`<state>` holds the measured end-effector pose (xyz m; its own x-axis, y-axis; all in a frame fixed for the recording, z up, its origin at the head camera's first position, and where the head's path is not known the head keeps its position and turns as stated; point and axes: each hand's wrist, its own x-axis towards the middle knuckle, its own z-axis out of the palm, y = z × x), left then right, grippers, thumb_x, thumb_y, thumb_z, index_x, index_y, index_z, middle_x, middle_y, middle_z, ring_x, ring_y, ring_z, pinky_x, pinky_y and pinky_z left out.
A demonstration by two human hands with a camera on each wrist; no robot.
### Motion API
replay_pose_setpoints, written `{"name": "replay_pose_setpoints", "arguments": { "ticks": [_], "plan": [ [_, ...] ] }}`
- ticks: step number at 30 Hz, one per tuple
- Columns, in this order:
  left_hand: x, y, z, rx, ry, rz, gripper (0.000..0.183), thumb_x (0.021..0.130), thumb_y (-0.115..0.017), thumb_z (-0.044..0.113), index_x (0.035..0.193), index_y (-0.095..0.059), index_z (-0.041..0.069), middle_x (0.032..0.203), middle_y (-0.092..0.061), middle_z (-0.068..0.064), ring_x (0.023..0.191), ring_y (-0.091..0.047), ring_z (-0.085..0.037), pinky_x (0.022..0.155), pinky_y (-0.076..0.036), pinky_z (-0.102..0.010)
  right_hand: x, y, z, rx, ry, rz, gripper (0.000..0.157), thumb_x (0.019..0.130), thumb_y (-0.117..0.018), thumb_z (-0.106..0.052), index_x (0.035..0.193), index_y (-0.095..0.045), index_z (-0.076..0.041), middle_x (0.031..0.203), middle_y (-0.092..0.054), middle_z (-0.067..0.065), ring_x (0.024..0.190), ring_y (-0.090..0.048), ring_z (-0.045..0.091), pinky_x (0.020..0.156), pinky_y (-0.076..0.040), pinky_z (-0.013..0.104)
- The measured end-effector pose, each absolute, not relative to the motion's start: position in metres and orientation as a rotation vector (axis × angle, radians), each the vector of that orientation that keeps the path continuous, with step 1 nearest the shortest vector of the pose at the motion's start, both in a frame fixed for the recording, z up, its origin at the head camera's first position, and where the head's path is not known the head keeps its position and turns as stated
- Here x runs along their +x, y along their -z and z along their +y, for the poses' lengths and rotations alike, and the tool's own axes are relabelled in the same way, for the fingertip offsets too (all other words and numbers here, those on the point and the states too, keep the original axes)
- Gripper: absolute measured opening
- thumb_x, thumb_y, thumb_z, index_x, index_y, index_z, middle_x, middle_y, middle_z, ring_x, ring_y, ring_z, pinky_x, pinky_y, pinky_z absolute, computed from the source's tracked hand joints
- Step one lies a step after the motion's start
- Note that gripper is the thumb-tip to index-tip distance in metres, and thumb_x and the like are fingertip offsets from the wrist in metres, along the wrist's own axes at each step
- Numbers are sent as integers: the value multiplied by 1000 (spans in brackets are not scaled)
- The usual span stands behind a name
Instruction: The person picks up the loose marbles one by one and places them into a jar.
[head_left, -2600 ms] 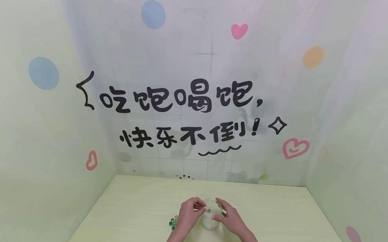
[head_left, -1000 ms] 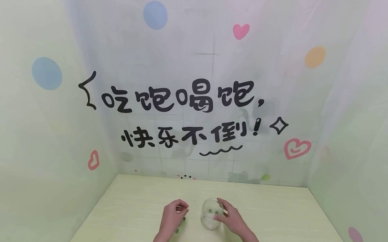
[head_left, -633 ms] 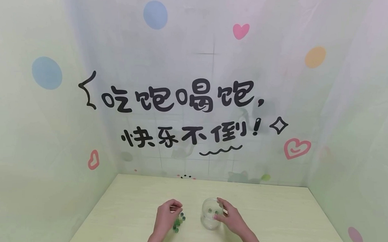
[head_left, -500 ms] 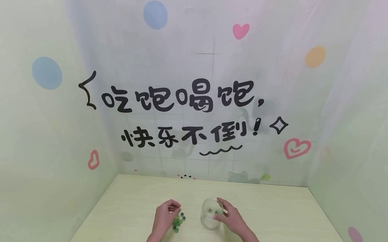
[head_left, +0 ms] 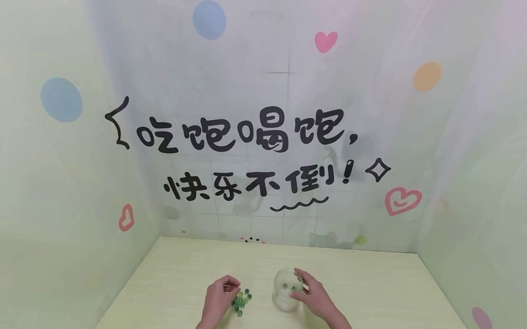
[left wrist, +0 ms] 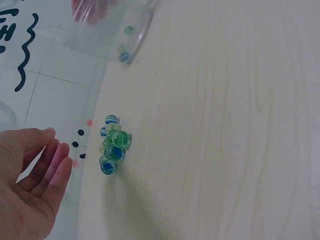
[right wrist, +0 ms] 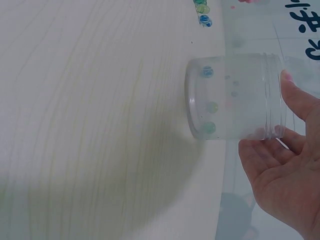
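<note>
A clear plastic jar (head_left: 286, 297) stands upright on the table. My right hand (head_left: 315, 298) grips it near the rim, thumb and fingers on opposite sides, as the right wrist view shows. Inside the jar lie a blue marble (right wrist: 207, 72) and two greenish ones (left wrist: 129, 30). To the jar's left, a cluster of several green, blue and yellowish glass marbles (head_left: 240, 303) lies on the table. My left hand (head_left: 217, 298) hovers just beside and above that cluster, fingers loosely bent. In the left wrist view nothing shows between thumb and fingertips.
The pale wood-grain table (head_left: 363, 294) carries the jar and marbles. A printed curtain (head_left: 231, 76) with black lettering, hearts and dots stands behind the table and along both sides.
My left hand has gone from the jar's rim leftward to the loose marbles, uncovering more of them. Another marble shows in the jar. My right hand has kept its hold.
</note>
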<state>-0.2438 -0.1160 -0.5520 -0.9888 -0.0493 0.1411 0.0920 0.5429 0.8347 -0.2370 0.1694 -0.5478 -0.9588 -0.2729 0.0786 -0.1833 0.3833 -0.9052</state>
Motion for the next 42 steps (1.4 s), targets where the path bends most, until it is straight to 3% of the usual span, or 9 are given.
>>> {"name": "replay_pose_setpoints", "arguments": {
  "ticks": [10, 42],
  "plan": [
    [-245, 563, -121, 61, 1419, -2659, 16, 81, -73, 0, 96, -69, 3, 93, -74, -9, 86, -72, -22, 77, -62, -36, -236, 545, 169, -417, 1651, 2537, 70, 92, -71, -19, 147, -36, 8, 147, -42, 35, 137, -37, 56, 109, -42, 60],
    [-239, 583, -132, 144, 1387, -2717, 18, 77, -74, -5, 93, -69, 1, 89, -74, -9, 81, -71, -20, 76, -61, -37, -236, 548, 169, -414, 1653, 2536, 70, 92, -71, -19, 147, -37, 7, 147, -42, 35, 137, -37, 55, 109, -42, 61]
  ]
}}
